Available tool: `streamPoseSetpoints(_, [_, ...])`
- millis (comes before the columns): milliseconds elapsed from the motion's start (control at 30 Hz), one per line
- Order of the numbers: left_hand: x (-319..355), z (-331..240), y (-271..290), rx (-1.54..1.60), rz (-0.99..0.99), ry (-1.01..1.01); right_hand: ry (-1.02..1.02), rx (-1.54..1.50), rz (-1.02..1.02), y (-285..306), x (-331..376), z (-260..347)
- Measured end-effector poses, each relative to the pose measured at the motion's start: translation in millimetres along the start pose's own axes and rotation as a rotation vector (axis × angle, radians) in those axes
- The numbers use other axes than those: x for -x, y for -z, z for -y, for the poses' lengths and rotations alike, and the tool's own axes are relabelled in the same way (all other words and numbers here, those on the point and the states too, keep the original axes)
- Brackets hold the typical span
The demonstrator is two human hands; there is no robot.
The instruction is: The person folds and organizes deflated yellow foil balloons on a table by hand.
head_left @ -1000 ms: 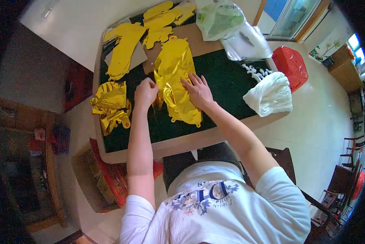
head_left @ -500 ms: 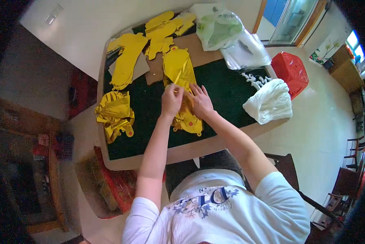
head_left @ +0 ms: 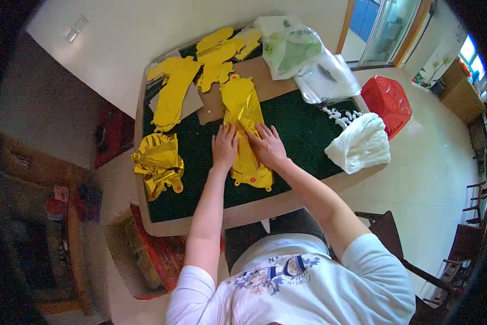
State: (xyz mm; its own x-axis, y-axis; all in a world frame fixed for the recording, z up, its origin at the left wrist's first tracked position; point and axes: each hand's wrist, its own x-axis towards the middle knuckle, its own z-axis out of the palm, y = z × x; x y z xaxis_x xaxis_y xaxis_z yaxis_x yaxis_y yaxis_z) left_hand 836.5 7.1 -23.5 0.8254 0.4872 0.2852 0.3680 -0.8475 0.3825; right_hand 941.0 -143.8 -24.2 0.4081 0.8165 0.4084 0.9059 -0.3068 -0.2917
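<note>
A flat gold foil balloon [head_left: 241, 100] lies lengthwise on the dark green tabletop in front of me, with a small red dot near each end. My left hand [head_left: 225, 146] rests on its left edge, fingers stretched out and pointing away from me. Across from it, my right hand [head_left: 269, 146] lies on the right edge, fingers apart and the thumb side over the foil. Both hands touch the balloon around its middle, which is creased there. To the left sits a crumpled pile of gold foil balloons [head_left: 159, 160].
More flat gold balloons [head_left: 173, 89] lie at the far left, partly over brown cardboard [head_left: 259, 73]. Clear plastic bags [head_left: 327, 78] are at the far right. A bundle of white string [head_left: 360, 143] sits by the right edge, with a red plastic-covered stool [head_left: 387, 103] beyond.
My left hand has gone from closed fingers above the balloon to lying stretched out on its left edge. My right hand remains on the right side. The whole view has shifted slightly.
</note>
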Motion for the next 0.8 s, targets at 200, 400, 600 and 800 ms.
streamPoseSetpoints(200, [0.4, -18.2, 11.4, -0.147, 0.153, 0.038, -0.035, 0.009, 0.036, 4.1, 1.7, -1.0])
streamPoseSetpoints(400, [-7.2, 14.5, 10.4, 0.092, -0.336, 0.156, -0.034, 0.013, 0.082, 3.4, 0.7, 0.3])
streamPoseSetpoints(600, [-19.2, 35.1, 18.9, 0.22, -0.29, 0.27, -0.042, 0.005, 0.073, 4.2, -1.8, 4.5])
streamPoseSetpoints(800, [-59.1, 9.9, 17.2, 0.103, 0.018, 0.132, -0.039, 0.033, 0.077, 3.1, -0.2, -3.4])
